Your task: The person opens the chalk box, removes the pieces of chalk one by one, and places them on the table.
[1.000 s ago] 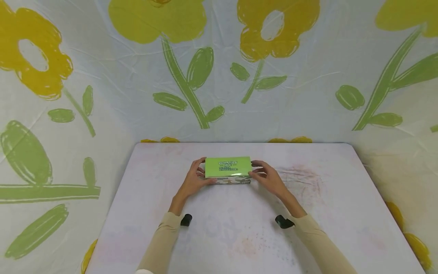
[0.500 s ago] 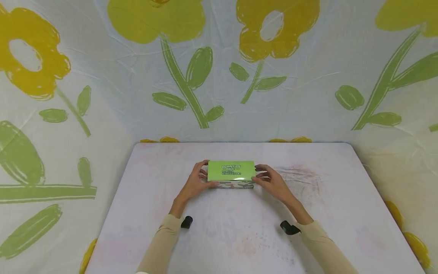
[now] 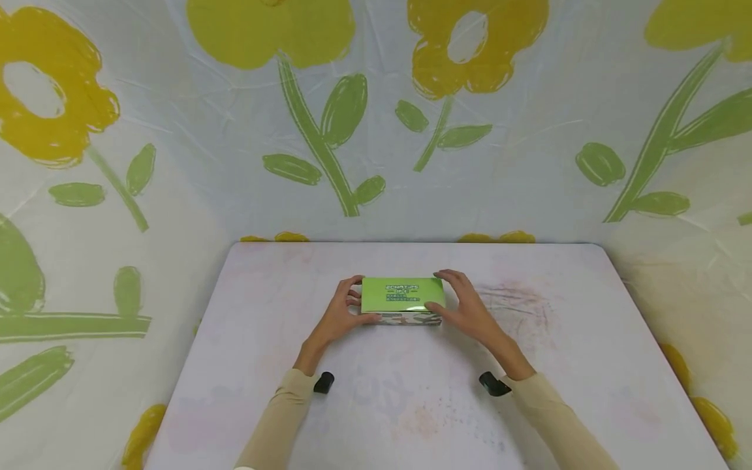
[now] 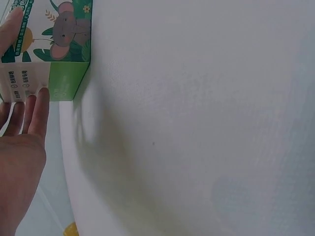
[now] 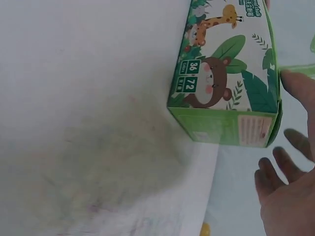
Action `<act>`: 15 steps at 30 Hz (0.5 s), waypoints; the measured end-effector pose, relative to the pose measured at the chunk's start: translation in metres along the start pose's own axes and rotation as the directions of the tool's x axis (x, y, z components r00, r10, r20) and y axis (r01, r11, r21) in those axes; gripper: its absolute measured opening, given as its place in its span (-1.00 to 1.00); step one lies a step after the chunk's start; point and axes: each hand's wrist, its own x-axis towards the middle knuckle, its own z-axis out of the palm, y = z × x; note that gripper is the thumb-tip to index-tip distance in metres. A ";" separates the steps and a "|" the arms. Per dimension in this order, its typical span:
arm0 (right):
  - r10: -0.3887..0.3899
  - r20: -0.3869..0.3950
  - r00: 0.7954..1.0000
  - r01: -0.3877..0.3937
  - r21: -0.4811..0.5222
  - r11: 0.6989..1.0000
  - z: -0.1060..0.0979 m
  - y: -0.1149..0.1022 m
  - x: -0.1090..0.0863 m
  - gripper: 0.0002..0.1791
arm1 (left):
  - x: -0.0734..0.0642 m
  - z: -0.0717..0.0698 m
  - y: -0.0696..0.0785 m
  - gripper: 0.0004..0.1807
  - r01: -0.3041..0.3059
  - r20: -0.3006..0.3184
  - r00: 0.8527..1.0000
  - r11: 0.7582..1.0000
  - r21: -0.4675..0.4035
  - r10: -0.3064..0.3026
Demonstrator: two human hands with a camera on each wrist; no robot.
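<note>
A cardboard box (image 3: 402, 295) with a bright green lid lies lengthwise across the far middle of the table. Its front, printed with cartoon animals and leaves (image 5: 231, 64), carries the numbers 36 and 72. My left hand (image 3: 339, 313) grips the left end, thumb on the front and fingertips on the end face (image 4: 29, 81). At the other end, my right hand (image 3: 467, 313) has its thumb at the lid's front edge and its index finger near the back corner. In the right wrist view the other fingers (image 5: 288, 164) are spread off the end face. The box's contents are hidden.
The white table (image 3: 376, 405) has faint coloured stains and dark smudges (image 3: 517, 300) right of the box. A fabric backdrop (image 3: 529, 130) with yellow flowers surrounds its back and sides. Each wrist carries a small black camera (image 3: 495, 384).
The box and both hands have shifted slightly right and nearer to me. My right thumb has moved from the box's right front corner up onto the lid's edge, and the index finger has risen.
</note>
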 end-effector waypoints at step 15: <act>-0.249 0.273 0.929 0.322 -0.267 0.909 -0.004 -0.026 0.029 -0.27 | -0.004 0.003 0.003 0.11 0.023 0.010 1.000 1.000 -0.010 -0.023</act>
